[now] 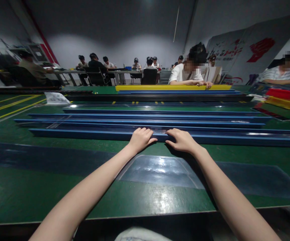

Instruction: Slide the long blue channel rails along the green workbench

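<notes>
While both your hands rest on the nearest blue rail point(84, 134), it lies flat across the green counter point(34, 187).
Your left hand point(141, 139) curls its grip over the rail's near edge; just beside it, your right hand point(181, 140) does likewise, fingers pressed together. More blue rails point(145, 115) lie parallel beyond, then a yellow rail point(160, 87).
</notes>
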Demonstrator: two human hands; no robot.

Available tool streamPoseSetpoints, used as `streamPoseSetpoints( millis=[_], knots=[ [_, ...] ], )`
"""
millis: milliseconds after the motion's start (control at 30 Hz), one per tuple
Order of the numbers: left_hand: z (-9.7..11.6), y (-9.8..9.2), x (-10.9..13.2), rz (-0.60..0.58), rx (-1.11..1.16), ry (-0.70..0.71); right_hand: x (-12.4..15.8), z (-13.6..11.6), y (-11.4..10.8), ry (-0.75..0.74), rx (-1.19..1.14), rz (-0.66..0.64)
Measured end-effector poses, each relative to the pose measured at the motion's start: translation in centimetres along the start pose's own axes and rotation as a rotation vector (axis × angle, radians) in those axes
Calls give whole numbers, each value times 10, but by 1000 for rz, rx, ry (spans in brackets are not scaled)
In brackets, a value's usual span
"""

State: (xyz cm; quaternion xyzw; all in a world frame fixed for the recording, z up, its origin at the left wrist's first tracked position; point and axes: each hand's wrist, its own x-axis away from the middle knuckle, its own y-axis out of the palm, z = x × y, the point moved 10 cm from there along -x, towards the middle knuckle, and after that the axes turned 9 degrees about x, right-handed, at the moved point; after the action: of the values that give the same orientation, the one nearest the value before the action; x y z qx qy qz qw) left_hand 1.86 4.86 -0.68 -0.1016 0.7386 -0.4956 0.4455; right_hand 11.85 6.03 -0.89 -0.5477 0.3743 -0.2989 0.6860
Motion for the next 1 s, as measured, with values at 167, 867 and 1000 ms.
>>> streamPoseSetpoints(
  millis=[167,867,1000],
  knots=[
    [0,0,0,-5,6,1,0,1,1,7,-22,-5],
    [1,-1,-1,-6,1,2,0,-1,2,-2,-2,-10],
    [1,-1,-1,-3,2,0,-1,-1,2,-1,-7,-6]
  ],
)
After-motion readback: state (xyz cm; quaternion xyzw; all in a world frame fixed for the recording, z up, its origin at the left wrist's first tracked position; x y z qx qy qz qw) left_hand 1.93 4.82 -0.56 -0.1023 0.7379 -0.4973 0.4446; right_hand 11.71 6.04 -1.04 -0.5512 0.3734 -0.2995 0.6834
